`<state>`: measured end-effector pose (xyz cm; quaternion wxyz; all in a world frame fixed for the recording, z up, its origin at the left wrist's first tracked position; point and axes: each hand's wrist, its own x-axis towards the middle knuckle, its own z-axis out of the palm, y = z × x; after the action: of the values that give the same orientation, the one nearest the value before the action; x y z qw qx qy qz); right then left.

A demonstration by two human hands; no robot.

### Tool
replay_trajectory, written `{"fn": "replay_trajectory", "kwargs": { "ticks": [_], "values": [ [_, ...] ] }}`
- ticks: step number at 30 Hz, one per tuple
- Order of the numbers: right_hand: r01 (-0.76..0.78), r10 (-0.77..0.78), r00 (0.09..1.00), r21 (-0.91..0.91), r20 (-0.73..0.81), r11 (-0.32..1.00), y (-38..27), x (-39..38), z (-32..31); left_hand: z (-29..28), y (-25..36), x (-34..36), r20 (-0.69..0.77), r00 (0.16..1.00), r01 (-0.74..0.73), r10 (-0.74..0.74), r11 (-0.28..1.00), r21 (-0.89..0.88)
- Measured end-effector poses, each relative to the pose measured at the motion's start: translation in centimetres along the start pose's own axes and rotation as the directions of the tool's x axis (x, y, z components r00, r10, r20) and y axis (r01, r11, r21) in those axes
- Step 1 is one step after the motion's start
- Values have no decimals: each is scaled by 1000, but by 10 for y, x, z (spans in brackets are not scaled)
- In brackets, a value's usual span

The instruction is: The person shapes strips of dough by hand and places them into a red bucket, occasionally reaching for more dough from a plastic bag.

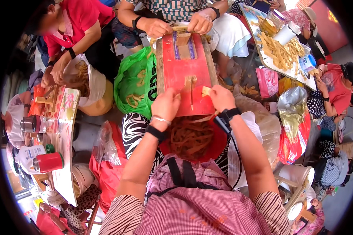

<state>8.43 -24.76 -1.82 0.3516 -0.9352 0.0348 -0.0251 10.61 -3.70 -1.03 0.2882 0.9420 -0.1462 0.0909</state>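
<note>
My left hand (166, 102) is closed at the left near edge of a red board (176, 68); what its fingertips hold is too small to make out. My right hand (221, 98) pinches a pale tan strip (206, 91) at the board's right side. Between my hands a small upright wooden piece (190, 82) stands on the board, with a thin slit or stick running from it toward me. A wooden block with purple-edged pieces (183, 43) sits at the far end. Below the board, between my legs, a red basin holds many brown strips (190, 137).
Opposite, a co-worker's hands (159, 27) hold a strip above the board. A green bag (131, 92) lies left. Another worker (76, 19) sits upper left. Side boards (74, 102) hold bottles, cups and strips (282, 49). Plastic bags (290, 129) and several other people are at the right.
</note>
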Motion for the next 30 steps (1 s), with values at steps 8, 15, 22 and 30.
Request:
{"fn": "replay_trajectory", "kwargs": {
  "ticks": [8, 15, 22, 30],
  "values": [
    [-598, 15, 753, 675, 658, 431, -48, -68, -29, -50, 36, -49, 36, 897, -418, 441, 872, -255],
    [-658, -146, 605, 595, 783, 462, -37, -111, -46, -47, -5, -67, 158, 968, -138, 193, 942, -306],
    [255, -417, 871, 486, 260, 836, -43, -122, -9, -56, 34, -101, 889, 364, 813, 278, 371, -449],
    [-510, -10, 824, 749, 567, 423, -58, -131, -19, -41, 41, -99, 796, 575, 732, 189, 316, -603]
  ]
}}
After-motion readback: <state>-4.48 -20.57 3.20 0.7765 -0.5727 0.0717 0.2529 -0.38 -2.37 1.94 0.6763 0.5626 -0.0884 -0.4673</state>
